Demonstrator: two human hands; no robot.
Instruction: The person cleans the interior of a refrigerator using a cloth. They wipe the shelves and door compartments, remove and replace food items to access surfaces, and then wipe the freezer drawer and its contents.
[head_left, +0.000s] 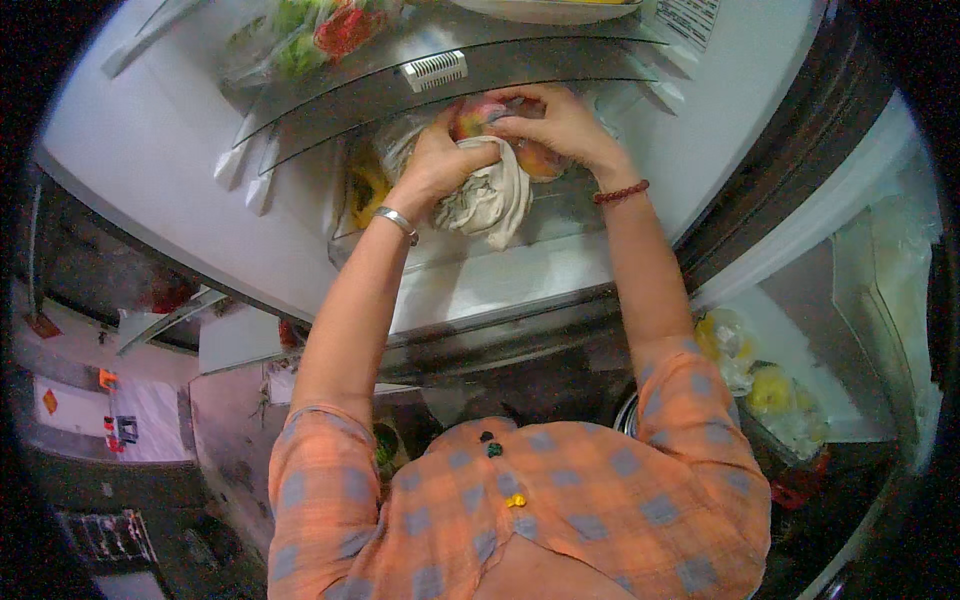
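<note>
Inside a refrigerator, my left hand (444, 161) grips a bunched whitish cloth (487, 191) under its thumb. Its fingers reach behind a red and yellow round fruit (471, 118). My right hand (555, 124) curves over the same fruit from the right, thumb and fingers bent towards it; whether they grip it is unclear. Below the right palm lies another reddish-orange round fruit (541, 161), partly covered. Clear plastic (401, 142) shows beside the left fingers. Yellow produce (367, 187), perhaps bananas, lies left of the left wrist.
A glass shelf (540, 60) with a white vented slider (435, 71) spans just above the hands. Bagged green and red vegetables (330, 34) and a white dish (555, 9) rest higher up. The open door (810, 300) at right holds bagged yellow-green produce (780, 397).
</note>
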